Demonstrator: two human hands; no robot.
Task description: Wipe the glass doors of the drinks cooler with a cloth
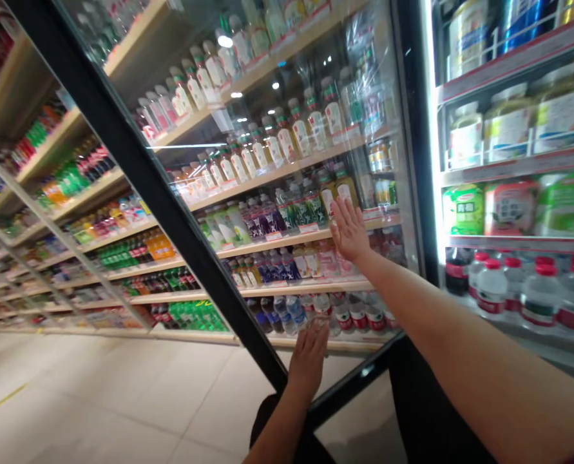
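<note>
A glass cooler door point(262, 71) with a black frame swings out in front of me, the shelves behind showing through its pane. My right hand point(350, 232) is raised with its fingers stretched out and the palm toward the glass; it appears to rest flat on it. Lower down, my left hand point(310, 353) is also at the pane, its fingers extended close together and their tips upward. Whether its palm touches the glass, I cannot tell. Neither hand holds anything visible.
To the right, the lit cooler point(511, 241) stands open, with jars, green and pink packs and red-capped bottles point(492, 287). Long wooden shelves of drinks point(146, 254) run along the left behind the door. Pale floor tiles point(117, 386) lie below.
</note>
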